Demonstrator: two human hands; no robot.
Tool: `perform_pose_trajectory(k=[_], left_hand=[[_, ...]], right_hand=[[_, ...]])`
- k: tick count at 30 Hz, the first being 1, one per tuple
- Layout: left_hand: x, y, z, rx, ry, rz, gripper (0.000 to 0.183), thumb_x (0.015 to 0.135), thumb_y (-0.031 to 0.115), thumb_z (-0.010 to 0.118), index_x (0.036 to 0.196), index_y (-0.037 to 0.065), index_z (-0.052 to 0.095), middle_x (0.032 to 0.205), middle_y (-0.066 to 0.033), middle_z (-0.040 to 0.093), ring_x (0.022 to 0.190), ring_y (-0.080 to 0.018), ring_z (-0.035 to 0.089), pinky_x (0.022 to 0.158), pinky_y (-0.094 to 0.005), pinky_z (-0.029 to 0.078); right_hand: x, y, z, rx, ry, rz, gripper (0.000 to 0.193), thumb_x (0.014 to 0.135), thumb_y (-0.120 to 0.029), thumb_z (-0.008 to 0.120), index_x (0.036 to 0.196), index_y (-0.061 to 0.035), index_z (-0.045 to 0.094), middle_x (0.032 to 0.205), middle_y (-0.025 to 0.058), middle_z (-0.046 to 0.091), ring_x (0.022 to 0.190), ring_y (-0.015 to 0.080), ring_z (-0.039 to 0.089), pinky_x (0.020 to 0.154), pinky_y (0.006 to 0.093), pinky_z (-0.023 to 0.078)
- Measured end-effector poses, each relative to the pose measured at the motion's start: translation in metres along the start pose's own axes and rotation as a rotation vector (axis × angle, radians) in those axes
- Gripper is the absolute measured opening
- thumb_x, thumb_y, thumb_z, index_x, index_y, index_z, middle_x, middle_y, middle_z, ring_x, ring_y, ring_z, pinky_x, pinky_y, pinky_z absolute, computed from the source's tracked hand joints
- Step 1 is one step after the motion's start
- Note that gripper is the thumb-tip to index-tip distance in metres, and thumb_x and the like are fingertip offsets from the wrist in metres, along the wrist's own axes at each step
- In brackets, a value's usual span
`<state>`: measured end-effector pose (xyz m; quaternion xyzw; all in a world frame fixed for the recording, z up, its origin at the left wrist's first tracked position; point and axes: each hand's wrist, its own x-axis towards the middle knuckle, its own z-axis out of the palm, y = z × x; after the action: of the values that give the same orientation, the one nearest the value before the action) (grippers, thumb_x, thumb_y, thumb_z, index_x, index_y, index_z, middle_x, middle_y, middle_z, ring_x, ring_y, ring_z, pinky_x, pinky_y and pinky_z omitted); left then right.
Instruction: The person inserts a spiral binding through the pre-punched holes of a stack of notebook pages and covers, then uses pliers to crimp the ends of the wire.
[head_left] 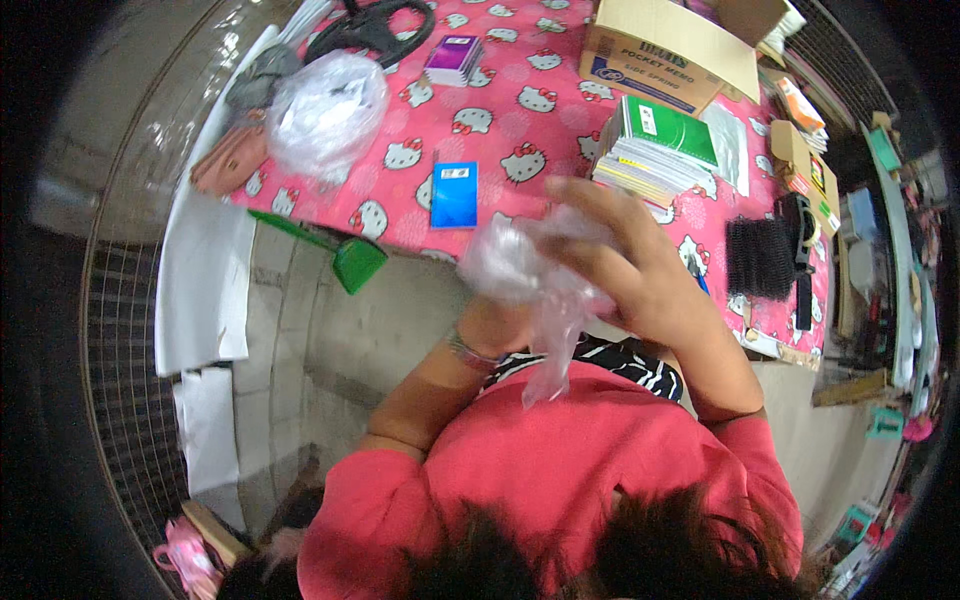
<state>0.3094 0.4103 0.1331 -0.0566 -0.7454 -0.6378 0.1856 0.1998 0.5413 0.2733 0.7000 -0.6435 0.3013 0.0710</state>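
Observation:
A crumpled clear plastic bag [520, 265] is bunched between my hands in front of my chest, its loose end hanging down. My left hand [495, 322] grips it from below, with the fingers mostly hidden by the plastic. Over its right side curl the fingers of my right hand [635, 265], which also hold the plastic. Just beyond the bag, a small blue notebook [455, 196] lies on the pink patterned tablecloth [525, 120]. To the right is a stack of notebooks [650, 160] with a green cover on top.
A large clear plastic bundle [328, 112] and a pink pouch [232, 160] lie at the left. Purple booklets [454, 60] sit farther back, near a black steering-wheel-like ring [372, 32]. An open cardboard box [660, 60] stands behind the stack; a black mesh piece [757, 260] lies right.

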Motion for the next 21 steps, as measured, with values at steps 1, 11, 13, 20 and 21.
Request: perform_pose_trajectory(k=[1, 11, 13, 20, 21], left_hand=[[-0.002, 0.014, 0.002, 0.008, 0.011, -0.002, 0.04, 0.087, 0.019, 0.06, 0.124, 0.004, 0.054, 0.125, -0.0138, 0.057, 0.123, -0.0264, 0.05, 0.101, -0.0419, 0.042], [0.017, 0.038, 0.037, -0.52, 0.362, -0.089, 0.048, 0.086, -0.001, 0.05, 0.133, 0.001, 0.043, 0.129, -0.0105, 0.049, 0.115, -0.0238, 0.053, 0.095, -0.0357, 0.047], [0.022, 0.026, 0.046, -0.199, 0.3, -0.042, 0.051, 0.086, 0.002, 0.053, 0.135, 0.001, 0.038, 0.131, -0.0093, 0.043, 0.12, -0.0195, 0.046, 0.098, -0.0333, 0.042], [0.041, 0.03, 0.022, -0.319, 0.187, -0.222, 0.033, 0.086, -0.004, 0.051, 0.118, 0.002, 0.053, 0.109, -0.0033, 0.06, 0.099, -0.0115, 0.056, 0.088, -0.0295, 0.047], [0.043, 0.014, 0.007, -0.376, 0.258, -0.267, 0.029, 0.085, -0.004, 0.052, 0.114, 0.002, 0.057, 0.105, -0.0036, 0.062, 0.094, -0.0119, 0.058, 0.083, -0.0294, 0.049]], right_hand=[[-0.008, 0.0, 0.004, 0.008, 0.0, -0.011, 0.047, 0.071, -0.014, 0.071, 0.116, -0.0063, 0.058, 0.137, 0.0202, 0.046, 0.118, 0.0386, 0.05, 0.097, 0.0457, 0.042], [-0.057, -0.004, 0.038, 0.434, 0.191, 0.42, 0.074, 0.075, 0.0, 0.067, 0.142, -0.0091, 0.039, 0.134, 0.024, 0.047, 0.125, 0.0433, 0.044, 0.102, 0.0434, 0.039], [-0.066, 0.014, 0.036, 0.315, 0.304, 0.386, 0.064, 0.072, 0.006, 0.063, 0.133, -0.0077, 0.05, 0.12, 0.0232, 0.057, 0.112, 0.0399, 0.055, 0.091, 0.0403, 0.048], [-0.058, 0.029, 0.058, -0.183, 0.372, 0.225, 0.043, 0.068, -0.004, 0.069, 0.111, -0.0008, 0.063, 0.121, 0.0188, 0.059, 0.089, 0.0335, 0.063, 0.074, 0.0399, 0.054], [-0.05, 0.02, 0.061, -0.036, 0.265, 0.264, 0.045, 0.07, -0.002, 0.069, 0.115, -0.0017, 0.062, 0.132, 0.0206, 0.051, 0.103, 0.0354, 0.06, 0.085, 0.0404, 0.052]])
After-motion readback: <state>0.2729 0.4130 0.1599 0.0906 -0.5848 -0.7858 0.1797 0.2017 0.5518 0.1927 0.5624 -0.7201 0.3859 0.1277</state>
